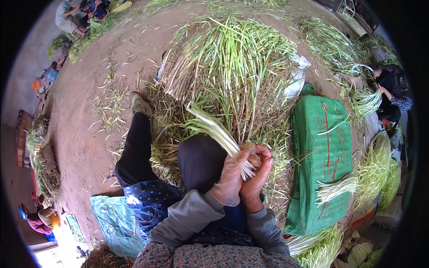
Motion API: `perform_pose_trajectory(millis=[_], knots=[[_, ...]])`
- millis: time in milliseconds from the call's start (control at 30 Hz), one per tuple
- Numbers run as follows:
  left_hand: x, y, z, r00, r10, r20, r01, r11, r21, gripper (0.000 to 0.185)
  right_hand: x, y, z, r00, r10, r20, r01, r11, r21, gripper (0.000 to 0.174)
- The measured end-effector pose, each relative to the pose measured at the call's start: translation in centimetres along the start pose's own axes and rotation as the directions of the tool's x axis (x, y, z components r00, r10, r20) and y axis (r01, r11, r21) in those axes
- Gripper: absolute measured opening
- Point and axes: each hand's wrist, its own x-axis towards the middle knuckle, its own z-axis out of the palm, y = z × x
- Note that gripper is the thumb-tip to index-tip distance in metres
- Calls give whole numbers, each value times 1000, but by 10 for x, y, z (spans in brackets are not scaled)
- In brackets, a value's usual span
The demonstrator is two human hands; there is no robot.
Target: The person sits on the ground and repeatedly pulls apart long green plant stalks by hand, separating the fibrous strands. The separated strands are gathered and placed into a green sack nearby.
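Observation:
My left hand point(229, 179), in a thin clear glove, is closed around a bundle of leafy stalks point(216, 129). The white stem ends stick out below its fingers, while the green tops point up and left, partly blurred. Against these stem ends lies my right hand point(256, 187), cupped with fingers curled towards the left one; whether it grips any stems is hidden. Both hands are above my lap, beside my dark-trousered knee point(201, 160). Beyond them lies a big heap of long green stalks point(231, 60), their leaves mixed with dry brown ones.
At the right lies a green woven sack point(305, 201) bearing writing, with a small bunch of white stems point(336, 188) on it. Trimmed stalks point(373, 181) lie beyond. A person point(390, 90) sits at far right. A light blue sheet point(115, 224) is at left; leaf scraps litter the floor.

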Motion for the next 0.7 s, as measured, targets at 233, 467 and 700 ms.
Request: perform_pose_trajectory(millis=[233,467,700], knots=[[-8,-4,-6,995,-87,-43,87,996,-17,17,10,-24,-13,964,185,191,-157,975,-156,42],[-36,-33,-10,924,-383,2,374,902,216,31,50,-38,-52,592,671,448,-322,705,-632,38],[-37,-45,-13,886,-463,-13,430,811,396,21,39,-50,-64,542,699,467,-311,683,-661,24]])
